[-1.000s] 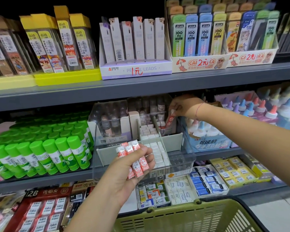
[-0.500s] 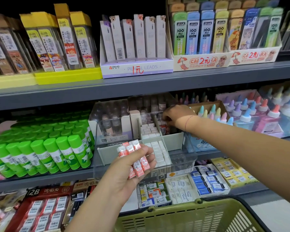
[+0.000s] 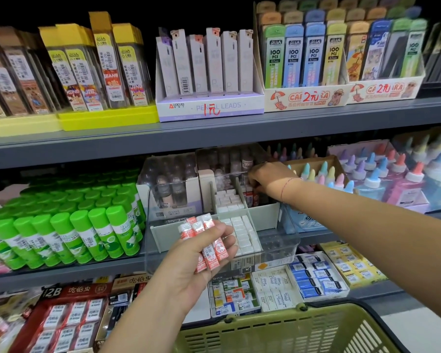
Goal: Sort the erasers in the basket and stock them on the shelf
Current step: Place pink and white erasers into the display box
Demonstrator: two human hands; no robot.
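While the left hand (image 3: 189,266) grips red erasers (image 3: 209,244) just below it, the right hand (image 3: 267,179), reaching into the bin (image 3: 278,240) with its hold impossible to tell, should stand each one upright just under it.

lilac box (image 3: 209,108): PENCIL LEADS, 1元 | lead packs (image 3: 293,59): 100 PCS | red carton (image 3: 69,293): 2B | erasers (image 3: 210,253): 2B

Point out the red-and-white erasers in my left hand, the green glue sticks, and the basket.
red-and-white erasers (image 3: 213,258): head view, on the red sleeve of one eraser.
green glue sticks (image 3: 69,212): head view, on a cap near the middle of the block.
basket (image 3: 265,321): head view, on its green rim.
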